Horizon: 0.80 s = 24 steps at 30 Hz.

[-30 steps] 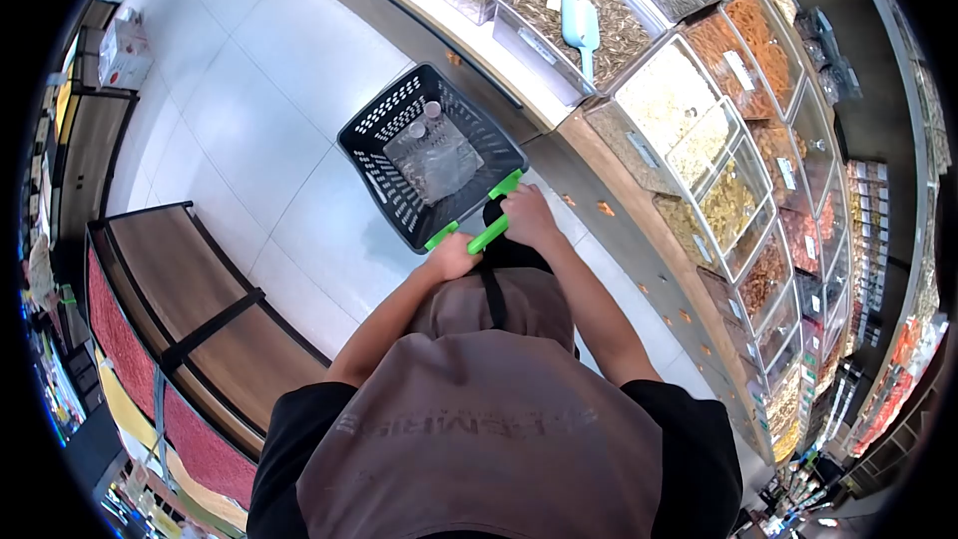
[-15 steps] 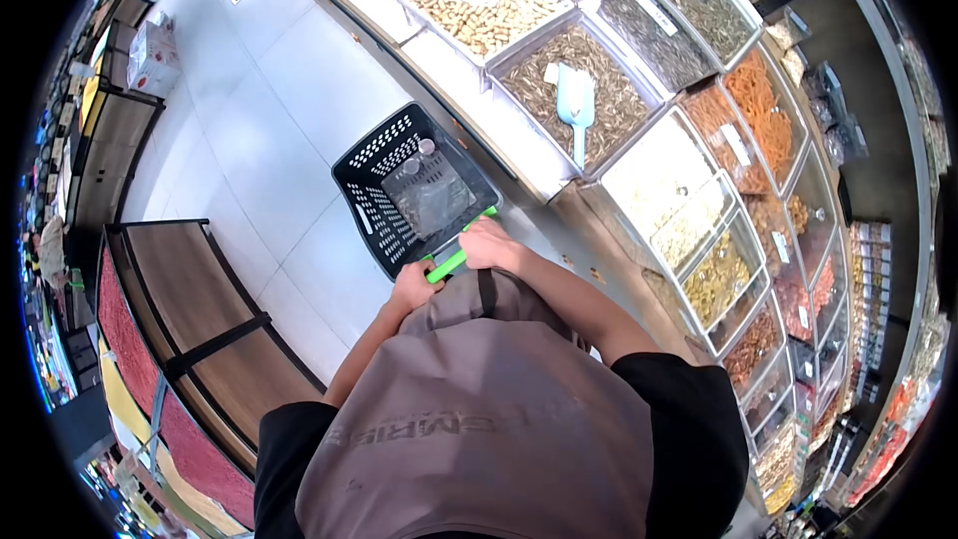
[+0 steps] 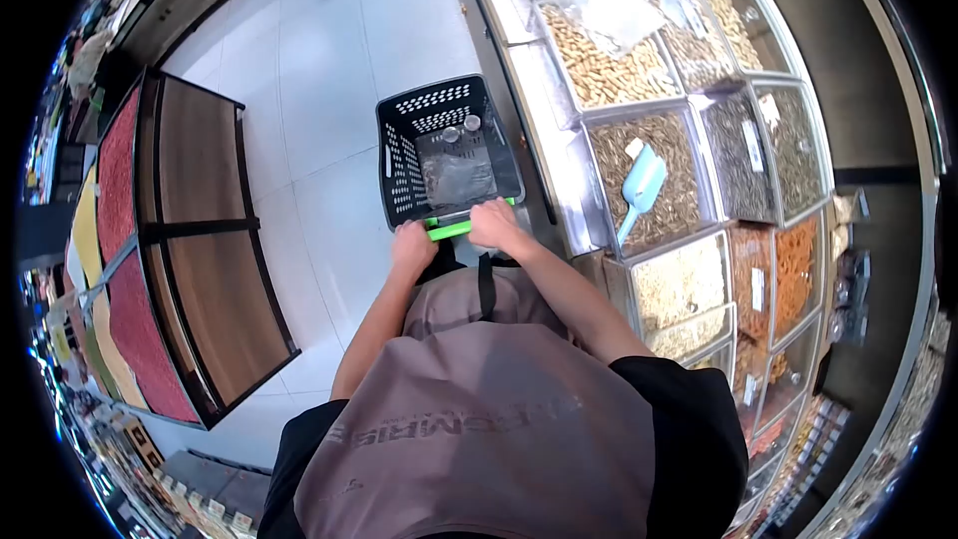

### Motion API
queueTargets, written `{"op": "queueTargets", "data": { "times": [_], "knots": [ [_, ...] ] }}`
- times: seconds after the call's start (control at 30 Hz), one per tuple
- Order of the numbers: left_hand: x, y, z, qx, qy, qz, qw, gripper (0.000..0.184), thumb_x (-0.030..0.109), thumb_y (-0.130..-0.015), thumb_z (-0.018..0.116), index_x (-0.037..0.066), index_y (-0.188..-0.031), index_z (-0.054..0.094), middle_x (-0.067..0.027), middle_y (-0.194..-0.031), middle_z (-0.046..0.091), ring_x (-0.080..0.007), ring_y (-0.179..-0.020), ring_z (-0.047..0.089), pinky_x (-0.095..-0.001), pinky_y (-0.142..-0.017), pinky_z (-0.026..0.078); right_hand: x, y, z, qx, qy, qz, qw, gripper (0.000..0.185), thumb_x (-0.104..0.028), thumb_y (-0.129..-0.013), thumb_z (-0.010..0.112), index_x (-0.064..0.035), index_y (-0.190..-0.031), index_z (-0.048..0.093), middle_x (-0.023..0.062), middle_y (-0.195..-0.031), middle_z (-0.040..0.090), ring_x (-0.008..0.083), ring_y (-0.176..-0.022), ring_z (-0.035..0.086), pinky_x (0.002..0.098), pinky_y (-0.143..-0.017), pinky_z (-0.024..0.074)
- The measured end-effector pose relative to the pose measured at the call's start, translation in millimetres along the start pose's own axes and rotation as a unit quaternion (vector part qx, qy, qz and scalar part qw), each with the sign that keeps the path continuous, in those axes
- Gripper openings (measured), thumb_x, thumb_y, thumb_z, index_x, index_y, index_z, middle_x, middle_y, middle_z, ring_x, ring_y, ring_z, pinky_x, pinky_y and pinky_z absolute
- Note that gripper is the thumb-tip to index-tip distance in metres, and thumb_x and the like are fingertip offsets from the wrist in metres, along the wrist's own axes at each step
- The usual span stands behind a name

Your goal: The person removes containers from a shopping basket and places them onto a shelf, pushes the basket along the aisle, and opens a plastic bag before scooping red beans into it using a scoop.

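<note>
In front of my body is a black perforated shopping basket with a bright green handle. My left hand is closed around the handle's left end. Towards its right end, my right hand grips the same bar. Inside the basket lies a clear plastic bag, its contents too unclear to name. Two small round clear items sit near the basket's far side.
On the right, a counter holds clear bins of peanuts and small dried fish, one with a light blue scoop. Wooden display stands with red goods line the left. Pale floor tiles run between them.
My view has turned, so the bins and the left stand appear shifted and more upright. The basket now sits straighter before me. Both hands keep hold of the green handle.
</note>
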State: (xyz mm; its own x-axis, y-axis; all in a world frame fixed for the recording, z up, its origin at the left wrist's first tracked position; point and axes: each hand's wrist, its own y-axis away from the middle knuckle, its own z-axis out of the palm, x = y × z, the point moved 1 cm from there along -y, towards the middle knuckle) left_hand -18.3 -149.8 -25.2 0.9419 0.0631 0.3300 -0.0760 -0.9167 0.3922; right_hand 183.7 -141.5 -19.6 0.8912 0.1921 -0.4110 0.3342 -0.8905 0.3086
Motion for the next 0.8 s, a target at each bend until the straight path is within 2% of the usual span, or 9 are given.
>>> {"op": "queueTargets", "data": {
  "times": [0.1, 0.23, 0.3, 0.33, 0.43, 0.5, 0.57, 0.63, 0.8],
  "knots": [
    [8.8, -10.8, -18.2, -0.067, -0.001, -0.024, 0.997, 0.025, 0.023, -0.081, 0.068, 0.007, -0.099, 0.075, -0.0215, -0.099, 0.071, -0.0375, -0.096, 0.068, -0.0465, -0.087, 0.055, 4.8, -12.2, -5.7, -0.041, 0.012, -0.003, 0.999, 0.024, -0.025, -0.07, 0.063, -0.0031, -0.074, 0.073, 0.024, -0.078, 0.069, 0.0382, -0.083, 0.069, 0.0467, -0.086, 0.0511],
    [0.4, -27.2, -29.0, -0.121, 0.0, 0.03, 0.992, 0.034, 0.033, -0.078, 0.069, 0.009, -0.101, 0.074, -0.0219, -0.101, 0.071, -0.0374, -0.097, 0.069, -0.0463, -0.088, 0.055, 10.2, -24.6, 7.5, -0.055, 0.039, 0.054, 0.996, 0.025, -0.03, -0.065, 0.068, -0.0056, -0.069, 0.071, 0.0191, -0.075, 0.069, 0.0348, -0.076, 0.069, 0.0467, -0.076, 0.0523],
    [-1.0, -45.6, -40.1, -0.198, 0.008, 0.083, 0.977, 0.035, 0.034, -0.079, 0.066, 0.006, -0.099, 0.074, -0.023, -0.102, 0.071, -0.038, -0.098, 0.068, -0.0465, -0.088, 0.055, 18.5, -30.3, 8.1, 0.121, 0.009, -0.038, 0.992, 0.022, -0.028, -0.065, 0.071, -0.0057, -0.067, 0.07, 0.016, -0.07, 0.067, 0.0347, -0.071, 0.067, 0.0466, -0.073, 0.0514],
    [-10.7, -57.7, -31.9, -0.201, 0.028, 0.137, 0.969, 0.034, 0.031, -0.078, 0.063, 0.004, -0.095, 0.075, -0.0238, -0.101, 0.071, -0.0393, -0.097, 0.068, -0.0472, -0.088, 0.054, 12.3, -31.6, -4.8, 0.072, 0.009, -0.017, 0.997, 0.021, -0.024, -0.065, 0.072, -0.0048, -0.074, 0.071, 0.0163, -0.08, 0.068, 0.0327, -0.085, 0.066, 0.0445, -0.079, 0.0499],
    [-21.8, -83.0, -28.9, -0.265, 0.029, 0.191, 0.945, 0.033, 0.028, -0.077, 0.06, 0.001, -0.091, 0.075, -0.0259, -0.097, 0.07, -0.0405, -0.096, 0.068, -0.0477, -0.088, 0.054, -1.3, -40.7, -21.5, 0.086, 0.047, 0.053, 0.994, 0.028, -0.022, -0.065, 0.073, -0.0048, -0.087, 0.07, 0.0164, -0.097, 0.065, 0.0317, -0.101, 0.061, 0.0427, -0.085, 0.0464],
    [-32.1, -104.2, -12.6, -0.251, 0.018, 0.209, 0.945, 0.03, 0.023, -0.076, 0.057, 0.0, -0.084, 0.073, -0.0273, -0.093, 0.07, -0.0417, -0.092, 0.068, -0.049, -0.085, 0.054, -10.8, -47.7, -32.8, 0.088, 0.048, 0.101, 0.99, 0.033, -0.02, -0.066, 0.073, -0.0044, -0.094, 0.068, 0.0157, -0.103, 0.062, 0.032, -0.104, 0.058, 0.0424, -0.087, 0.045],
    [-40.0, -126.2, -6.2, -0.271, -0.097, 0.369, 0.884, 0.026, 0.019, -0.076, 0.054, -0.001, -0.08, 0.071, -0.0267, -0.088, 0.07, -0.0429, -0.086, 0.068, -0.05, -0.082, 0.054, -20.0, -60.8, -38.6, 0.088, 0.045, 0.148, 0.984, 0.039, -0.018, -0.066, 0.074, -0.0041, -0.101, 0.066, 0.015, -0.109, 0.059, 0.0323, -0.107, 0.056, 0.0421, -0.089, 0.0436],
    [-41.5, -134.6, -24.8, -0.253, -0.017, 0.322, 0.912, 0.024, 0.017, -0.076, 0.053, 0.0, -0.08, 0.069, -0.0256, -0.085, 0.069, -0.0435, -0.082, 0.068, -0.0513, -0.079, 0.054, -23.5, -75.1, -39.7, 0.093, 0.043, 0.224, 0.969, 0.043, -0.015, -0.067, 0.074, -0.003, -0.107, 0.063, 0.0151, -0.109, 0.056, 0.034, -0.099, 0.058, 0.0424, -0.084, 0.0454],
    [-62.5, -175.6, -43.5, -0.205, 0.067, 0.33, 0.919, 0.027, 0.019, -0.077, 0.054, 0.0, -0.088, 0.069, -0.0272, -0.086, 0.068, -0.0448, -0.082, 0.067, -0.0511, -0.079, 0.054, -28.5, -120.4, -48.0, 0.12, 0.044, 0.234, 0.964, 0.036, -0.012, -0.071, 0.073, 0.002, -0.102, 0.063, 0.0199, -0.106, 0.058, 0.0394, -0.098, 0.061, 0.0468, -0.082, 0.0545]
  ]
}}
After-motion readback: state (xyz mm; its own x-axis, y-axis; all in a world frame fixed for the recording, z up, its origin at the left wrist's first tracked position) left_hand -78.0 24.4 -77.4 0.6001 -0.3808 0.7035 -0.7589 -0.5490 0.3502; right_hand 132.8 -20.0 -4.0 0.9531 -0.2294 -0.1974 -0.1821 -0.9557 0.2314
